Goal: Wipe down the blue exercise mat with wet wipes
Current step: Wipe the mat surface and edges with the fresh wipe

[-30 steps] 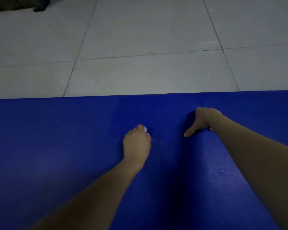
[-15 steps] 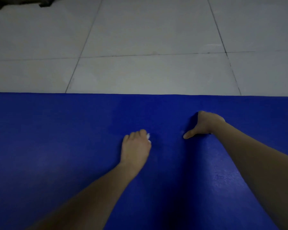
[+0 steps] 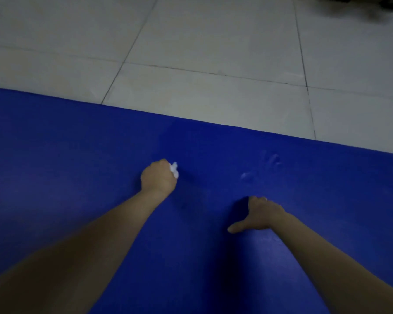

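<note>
The blue exercise mat (image 3: pixel 77 166) lies flat on the floor and fills the lower part of the head view, its far edge running diagonally. My left hand (image 3: pixel 158 179) is curled round a bunched white wet wipe (image 3: pixel 174 169), of which only a small tuft shows past the fingers, and holds it down on the mat. My right hand (image 3: pixel 258 215) rests on the mat nearer to me, thumb stretched out to the left, fingers bent down onto the surface. A faint handprint (image 3: pixel 262 165) shows on the mat beyond the right hand.
Pale tiled floor (image 3: pixel 213 53) with dark grout lines lies beyond the mat's far edge. A dark object (image 3: pixel 386 2) sits at the top right corner.
The view has swung, so the mat's edge now slants. My right hand has drawn back toward me, leaving a print where it was pressed. My left hand with the wipe has moved slightly forward.
</note>
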